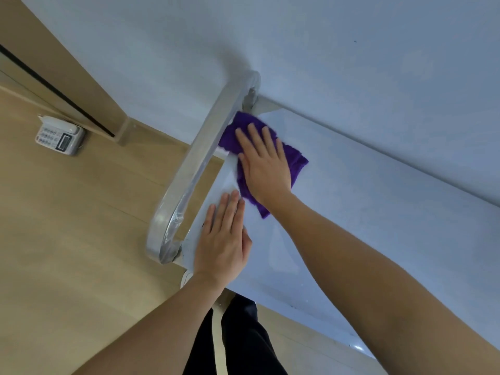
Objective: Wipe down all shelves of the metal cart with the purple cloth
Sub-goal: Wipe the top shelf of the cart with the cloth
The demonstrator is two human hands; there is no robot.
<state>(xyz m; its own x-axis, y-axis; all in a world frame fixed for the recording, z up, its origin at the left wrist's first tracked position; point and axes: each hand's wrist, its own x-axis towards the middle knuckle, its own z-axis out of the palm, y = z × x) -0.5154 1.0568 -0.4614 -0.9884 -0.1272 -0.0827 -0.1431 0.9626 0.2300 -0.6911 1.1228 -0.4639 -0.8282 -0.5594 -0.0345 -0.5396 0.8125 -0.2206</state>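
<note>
Forearms over pale shelf, wooden floor

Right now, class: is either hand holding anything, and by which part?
Nothing is gripped. The right hand presses flat on the middle of the purple cloth; the left hand rests flat on the cart shelf.

shelf open rightward, handle blocks left
</note>
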